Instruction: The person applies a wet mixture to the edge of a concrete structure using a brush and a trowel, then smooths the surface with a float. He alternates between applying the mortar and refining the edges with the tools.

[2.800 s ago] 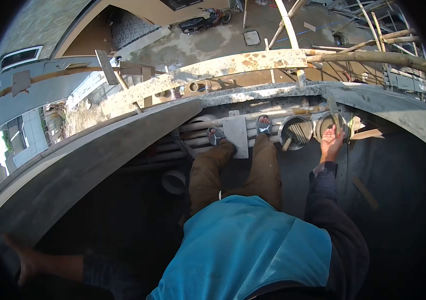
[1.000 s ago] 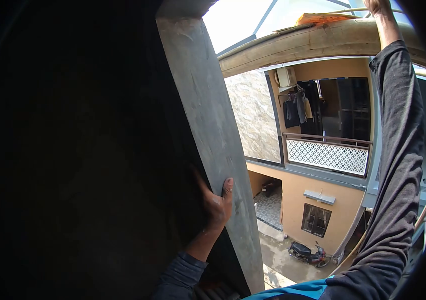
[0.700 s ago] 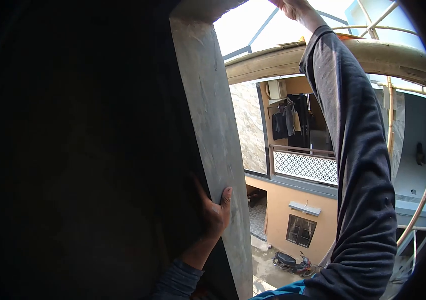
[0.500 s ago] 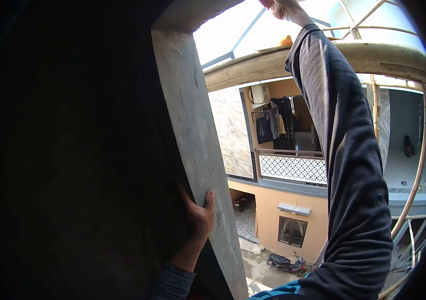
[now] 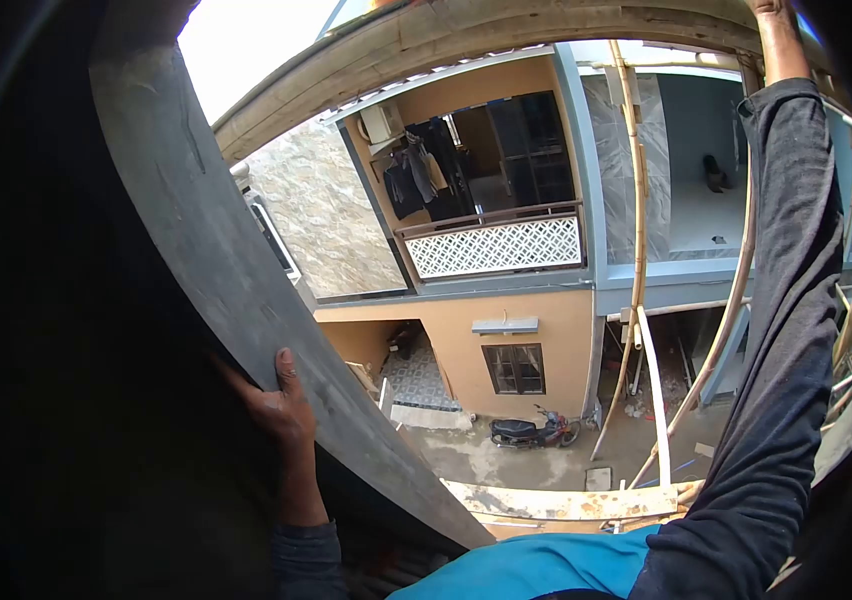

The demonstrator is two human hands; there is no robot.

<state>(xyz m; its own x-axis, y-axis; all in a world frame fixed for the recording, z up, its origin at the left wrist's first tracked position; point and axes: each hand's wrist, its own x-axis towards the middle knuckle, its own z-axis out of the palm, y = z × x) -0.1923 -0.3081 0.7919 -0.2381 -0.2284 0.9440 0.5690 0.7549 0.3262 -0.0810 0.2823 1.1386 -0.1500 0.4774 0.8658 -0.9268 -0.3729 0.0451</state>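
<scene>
My left hand rests against the inner edge of a grey concrete window frame. Its thumb points up along the frame's face, and a finger stretches away from it into the dark side. The hand is open, with the other fingers lost in shadow. High at the right, my right hand is mostly cut off by the top of the view, beside a thick horizontal bamboo pole. Whether its fingers are around the pole cannot be seen. My right arm is stretched upward in a dark sleeve.
Outside stand bamboo scaffold poles and a stained plank below the opening. A motorbike is parked on the ground far below. Opposite is a house with a balcony railing and hanging clothes.
The view has swung right and down, showing more ground and the plank. My right hand has shifted from above the pole toward the pole's right end; my left hand stays on the frame.
</scene>
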